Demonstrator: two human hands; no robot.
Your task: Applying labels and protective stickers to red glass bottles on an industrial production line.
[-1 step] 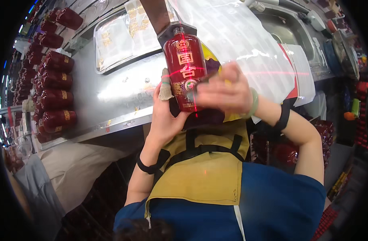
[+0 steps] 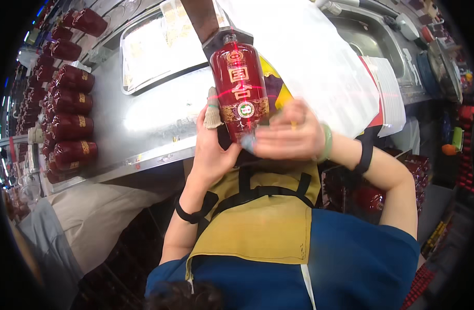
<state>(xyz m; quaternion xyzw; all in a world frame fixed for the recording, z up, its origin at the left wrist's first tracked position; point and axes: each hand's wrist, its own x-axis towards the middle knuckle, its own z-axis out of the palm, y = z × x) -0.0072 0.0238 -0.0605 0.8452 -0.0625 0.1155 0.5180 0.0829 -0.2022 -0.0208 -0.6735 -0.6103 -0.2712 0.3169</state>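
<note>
A dark red glass bottle with gold decoration and a round white emblem lies with its neck pointing away, against a dark metal holder. Red laser lines cross its front. My left hand is closed around the bottle's lower left side, with a knitted cover on one finger. At the lower right of the bottle is my right hand, its bent fingers blurred by motion. A small bluish-grey patch shows at its fingertips; whether it is a finger cover or something held cannot be made out.
Several similar red bottles stand at the left. A metal tray with pale sheets lies behind the steel bench's front edge. White sheeting covers the right side, beside a sink. Another person's trousered leg is at lower left.
My right hand has shifted down toward the bottle's base, so the round emblem now shows fully. My left hand stays in place on the bottle. The picture is brighter.
</note>
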